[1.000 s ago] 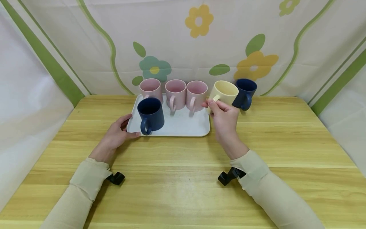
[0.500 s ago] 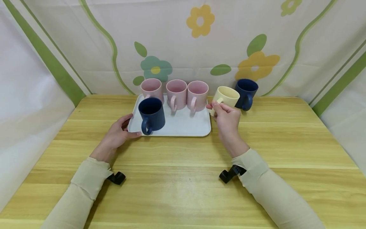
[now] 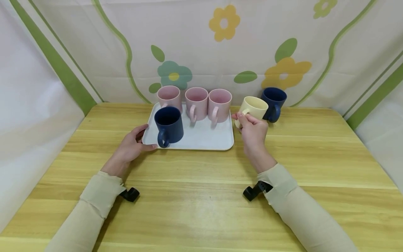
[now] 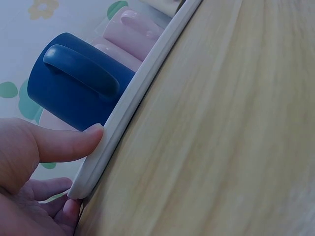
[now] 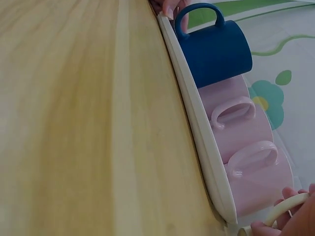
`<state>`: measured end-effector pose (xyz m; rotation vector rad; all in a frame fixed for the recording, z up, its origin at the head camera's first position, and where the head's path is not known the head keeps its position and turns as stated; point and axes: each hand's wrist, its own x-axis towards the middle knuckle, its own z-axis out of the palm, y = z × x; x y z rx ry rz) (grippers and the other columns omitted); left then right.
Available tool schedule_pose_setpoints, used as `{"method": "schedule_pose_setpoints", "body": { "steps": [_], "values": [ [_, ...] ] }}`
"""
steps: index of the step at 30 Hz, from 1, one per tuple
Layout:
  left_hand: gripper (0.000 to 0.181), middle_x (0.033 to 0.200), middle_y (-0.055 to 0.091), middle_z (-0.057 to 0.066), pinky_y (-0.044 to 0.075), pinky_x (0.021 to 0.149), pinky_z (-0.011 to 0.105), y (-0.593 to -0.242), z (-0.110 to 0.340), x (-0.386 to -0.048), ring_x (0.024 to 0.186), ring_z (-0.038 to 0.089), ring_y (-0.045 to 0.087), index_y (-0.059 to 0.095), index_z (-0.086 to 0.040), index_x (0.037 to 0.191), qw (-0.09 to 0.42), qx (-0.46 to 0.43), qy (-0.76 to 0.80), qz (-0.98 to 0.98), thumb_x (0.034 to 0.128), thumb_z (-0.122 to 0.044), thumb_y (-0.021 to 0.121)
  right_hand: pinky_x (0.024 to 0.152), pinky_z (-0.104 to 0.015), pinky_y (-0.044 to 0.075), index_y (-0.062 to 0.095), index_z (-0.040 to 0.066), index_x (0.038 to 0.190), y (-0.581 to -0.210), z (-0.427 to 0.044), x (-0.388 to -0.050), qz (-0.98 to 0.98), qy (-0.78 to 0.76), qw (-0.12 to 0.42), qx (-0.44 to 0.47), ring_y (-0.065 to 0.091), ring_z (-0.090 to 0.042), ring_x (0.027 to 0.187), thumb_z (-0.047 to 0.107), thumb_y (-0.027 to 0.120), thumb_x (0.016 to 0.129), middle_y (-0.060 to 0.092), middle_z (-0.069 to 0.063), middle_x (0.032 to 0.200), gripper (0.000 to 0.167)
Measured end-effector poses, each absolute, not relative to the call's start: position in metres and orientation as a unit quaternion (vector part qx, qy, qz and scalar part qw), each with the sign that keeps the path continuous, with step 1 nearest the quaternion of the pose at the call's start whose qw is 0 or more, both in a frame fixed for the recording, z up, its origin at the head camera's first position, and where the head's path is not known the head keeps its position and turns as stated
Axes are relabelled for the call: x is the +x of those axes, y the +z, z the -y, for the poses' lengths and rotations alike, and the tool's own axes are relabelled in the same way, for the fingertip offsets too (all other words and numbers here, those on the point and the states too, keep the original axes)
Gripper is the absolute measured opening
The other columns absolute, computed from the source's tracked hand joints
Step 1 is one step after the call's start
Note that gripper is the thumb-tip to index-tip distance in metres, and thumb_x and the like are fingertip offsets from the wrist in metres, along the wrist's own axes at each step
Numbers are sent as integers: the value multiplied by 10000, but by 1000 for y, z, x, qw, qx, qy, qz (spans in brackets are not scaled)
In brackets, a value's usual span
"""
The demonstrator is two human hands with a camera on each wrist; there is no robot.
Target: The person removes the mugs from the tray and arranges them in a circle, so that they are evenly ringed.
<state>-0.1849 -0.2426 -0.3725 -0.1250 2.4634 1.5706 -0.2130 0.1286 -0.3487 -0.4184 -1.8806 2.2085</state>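
My right hand pinches the handle of a pale yellow mug, upright just right of the tray and in front of a dark blue mug. In the right wrist view the fingers hide part of the yellow handle. My left hand holds the front left corner of a white tray, its thumb on the front rim and its other fingers around the left side. Another dark blue mug stands on the tray near that hand. Whether the yellow mug's base touches the table is hidden.
Three pink mugs, the left, middle and right, stand along the tray's back. A wooden table lies beneath everything. Behind it hangs a flower-printed white curtain.
My right hand has brought the yellow mug down and slightly right, away from the tray's right edge. The left hand and tray stay in place, and the head view has shifted slightly.
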Motion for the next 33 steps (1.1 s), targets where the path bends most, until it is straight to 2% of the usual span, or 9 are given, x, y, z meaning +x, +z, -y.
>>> {"method": "schedule_pose_setpoints", "body": {
  "steps": [3, 7, 12, 17, 23, 27, 33],
  "values": [
    [1028, 1747, 234, 234, 295, 1293, 560, -373, 243, -185, 1552, 433, 325, 138, -81, 1715, 107, -42, 532, -839, 924, -46, 794, 849, -281, 537, 808, 44, 1211, -349, -129, -214, 655, 737, 89, -140, 676, -89, 1100, 216, 727, 1024, 828, -60, 1071, 267],
    [1025, 1747, 233, 237, 284, 1300, 557, -373, 244, -184, 1559, 433, 314, 142, -79, 1714, 106, -44, 530, -840, 924, -45, 794, 908, -308, 521, 789, 11, 1232, -349, -129, -216, 672, 727, 56, -132, 651, -78, 1115, 200, 733, 1019, 793, -87, 1246, 290],
    [1030, 1744, 244, 237, 279, 1301, 556, -372, 244, -183, 1560, 430, 313, 147, -82, 1714, 104, -44, 527, -842, 918, -55, 802, 989, -331, 498, 740, -36, 1291, -351, -131, -221, 685, 717, 19, -129, 630, -87, 1164, 176, 718, 1027, 732, -102, 1369, 340],
    [1038, 1747, 253, 213, 290, 1298, 550, -370, 243, -182, 1559, 419, 326, 151, -100, 1716, 107, -45, 528, -841, 916, -74, 812, 1143, -343, 487, 686, -69, 1352, -353, -136, -226, 688, 716, -11, -114, 659, -126, 1280, 135, 660, 1057, 671, -141, 1458, 361],
    [1046, 1751, 250, 203, 291, 1298, 554, -370, 242, -184, 1559, 417, 327, 153, -109, 1717, 110, -45, 528, -841, 911, -81, 820, 1187, -347, 463, 656, -51, 1404, -355, -143, -232, 700, 706, -36, -98, 622, -102, 1256, 143, 636, 1069, 643, -146, 1499, 387],
    [1041, 1749, 258, 199, 289, 1302, 545, -370, 241, -184, 1554, 412, 334, 162, -106, 1716, 110, -46, 530, -840, 910, -80, 821, 1153, -339, 470, 656, -47, 1406, -354, -146, -235, 705, 703, -38, -87, 625, -89, 1199, 138, 644, 1062, 655, -144, 1477, 391],
    [1034, 1745, 263, 205, 299, 1298, 541, -370, 241, -183, 1544, 415, 348, 163, -97, 1714, 109, -48, 531, -839, 913, -70, 815, 1088, -341, 467, 712, -24, 1322, -356, -152, -240, 707, 703, -34, -71, 643, -63, 1170, 161, 662, 1056, 735, -76, 1377, 328]
  ]
}}
